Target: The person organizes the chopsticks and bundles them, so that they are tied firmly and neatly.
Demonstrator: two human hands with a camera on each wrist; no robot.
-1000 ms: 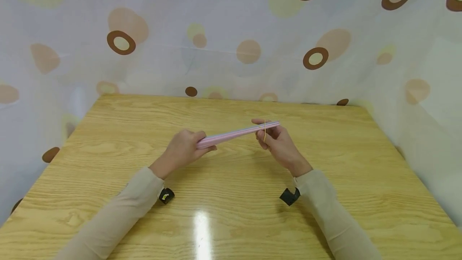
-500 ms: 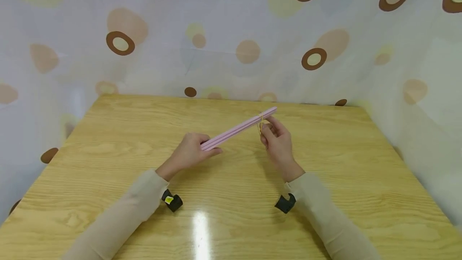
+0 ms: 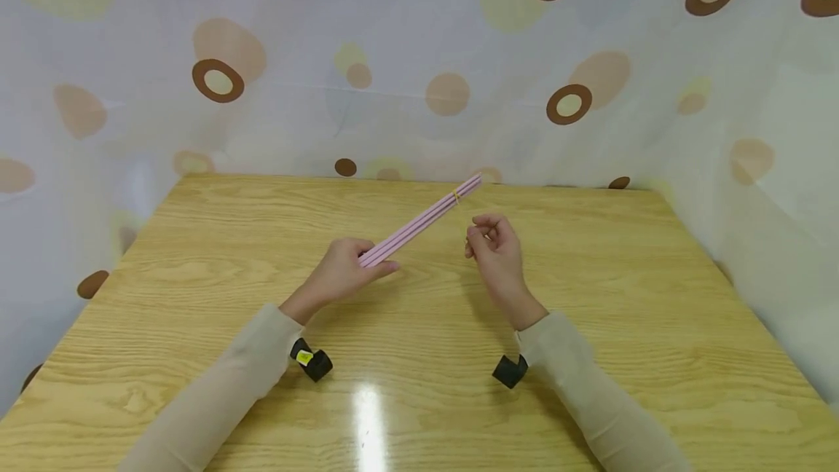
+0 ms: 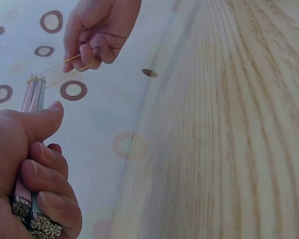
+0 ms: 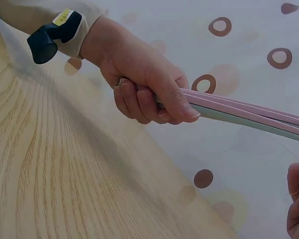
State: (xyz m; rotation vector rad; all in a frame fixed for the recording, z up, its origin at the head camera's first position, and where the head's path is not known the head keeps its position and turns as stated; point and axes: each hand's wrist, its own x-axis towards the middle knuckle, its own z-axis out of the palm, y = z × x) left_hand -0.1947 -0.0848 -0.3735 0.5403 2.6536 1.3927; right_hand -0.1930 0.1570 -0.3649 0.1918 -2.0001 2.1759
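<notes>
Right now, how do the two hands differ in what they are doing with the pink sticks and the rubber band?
The left hand grips the pink sticks at their near end, fingers wrapped round them; the right hand does not touch the sticks. The right hand pinches the rubber band, stretched from the sticks' far end; the left hand is away from it. Both are raised above the table.

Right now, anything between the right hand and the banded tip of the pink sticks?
Nothing solid. Only the rubber band spans the gap, stretched from the right hand to the pink sticks, which the left hand grips.
</notes>
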